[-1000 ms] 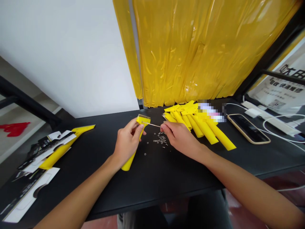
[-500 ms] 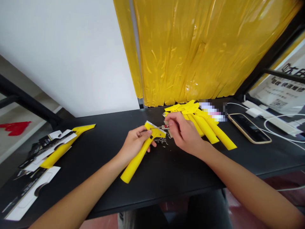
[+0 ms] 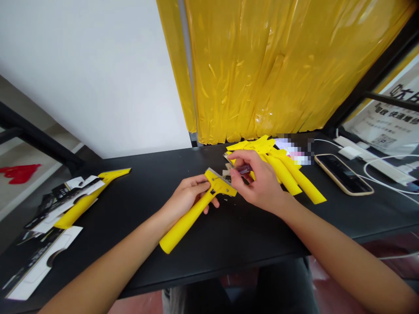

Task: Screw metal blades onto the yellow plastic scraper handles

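A yellow scraper (image 3: 187,222) with a flared head and a metal edge lies slanted in my left hand (image 3: 191,196). My fingers are closed around it just below the head. My right hand (image 3: 257,179) grips the dark reddish handle of a screwdriver (image 3: 242,169). Its thin shaft points left, and the tip is at a screw on the upper corner of the scraper head. Small loose metal pieces (image 3: 225,199) lie on the table by the head, partly covered by it. Several more yellow scrapers (image 3: 288,174) are heaped just beyond my right hand.
At the left, one yellow scraper (image 3: 78,207) rests on black-and-white cardboard sleeves (image 3: 44,264). A phone (image 3: 343,174) lies at the right near a white power strip (image 3: 376,161) and cables. Yellow plastic sheeting (image 3: 262,69) hangs behind the black table (image 3: 137,196).
The scraper has turned slightly in my left hand, its head shifting right and down. More of the screwdriver's handle now shows in my right hand, which stays close to the same spot.
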Demonstrator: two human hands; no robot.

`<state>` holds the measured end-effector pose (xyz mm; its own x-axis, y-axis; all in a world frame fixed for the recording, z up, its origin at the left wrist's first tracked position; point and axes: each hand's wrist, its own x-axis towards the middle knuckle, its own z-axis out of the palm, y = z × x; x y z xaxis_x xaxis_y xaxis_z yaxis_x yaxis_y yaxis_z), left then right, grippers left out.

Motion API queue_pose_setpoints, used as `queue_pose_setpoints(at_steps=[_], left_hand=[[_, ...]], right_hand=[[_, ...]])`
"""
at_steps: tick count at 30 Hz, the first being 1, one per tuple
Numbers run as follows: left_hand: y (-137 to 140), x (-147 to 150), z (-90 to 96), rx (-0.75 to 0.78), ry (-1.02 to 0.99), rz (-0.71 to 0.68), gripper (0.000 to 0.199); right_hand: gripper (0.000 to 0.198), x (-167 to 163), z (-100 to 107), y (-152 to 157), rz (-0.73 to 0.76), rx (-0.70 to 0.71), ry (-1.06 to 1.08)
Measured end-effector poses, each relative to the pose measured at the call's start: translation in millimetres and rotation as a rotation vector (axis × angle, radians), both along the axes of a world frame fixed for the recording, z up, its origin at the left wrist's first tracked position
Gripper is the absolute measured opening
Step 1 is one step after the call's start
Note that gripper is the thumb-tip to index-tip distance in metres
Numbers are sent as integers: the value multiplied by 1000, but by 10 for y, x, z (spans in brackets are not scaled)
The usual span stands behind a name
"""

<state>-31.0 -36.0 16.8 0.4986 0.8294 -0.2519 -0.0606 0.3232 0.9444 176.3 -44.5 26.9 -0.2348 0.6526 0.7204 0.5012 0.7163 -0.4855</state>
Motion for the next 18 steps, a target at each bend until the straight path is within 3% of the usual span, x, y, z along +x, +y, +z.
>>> queue_pose_setpoints(at_steps=[4, 12, 18], left_hand=[[13, 6, -13, -19, -23, 13, 25], [22, -31, 9, 57, 38, 9, 29], [-12, -6, 4, 84, 85, -15, 31]], right_hand=[[8, 32, 22, 8, -31, 1, -82], [25, 50, 9, 14, -28, -43, -87], [13, 36, -7, 22, -76, -16, -58]])
